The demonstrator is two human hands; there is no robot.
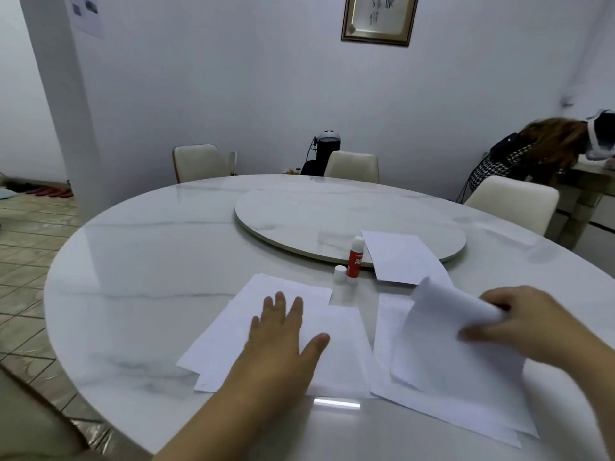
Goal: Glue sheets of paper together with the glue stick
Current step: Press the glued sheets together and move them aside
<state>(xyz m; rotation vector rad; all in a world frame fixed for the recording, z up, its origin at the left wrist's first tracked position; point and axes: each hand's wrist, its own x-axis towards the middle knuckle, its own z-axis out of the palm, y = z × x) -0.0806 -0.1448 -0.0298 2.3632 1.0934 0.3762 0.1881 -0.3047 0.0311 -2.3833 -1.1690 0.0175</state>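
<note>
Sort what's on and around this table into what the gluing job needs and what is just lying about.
For the job:
- glue stick, standing uncapped
- its cap beside it
- sheets under the left hand
- curled sheet in the right hand
- sheet on the turntable edge

Lying about:
- turntable
- chairs
- framed picture

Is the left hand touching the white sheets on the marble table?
Touching. The head view shows the left hand lying flat, fingers spread, directly on the white paper sheets, with no gap visible.
</note>
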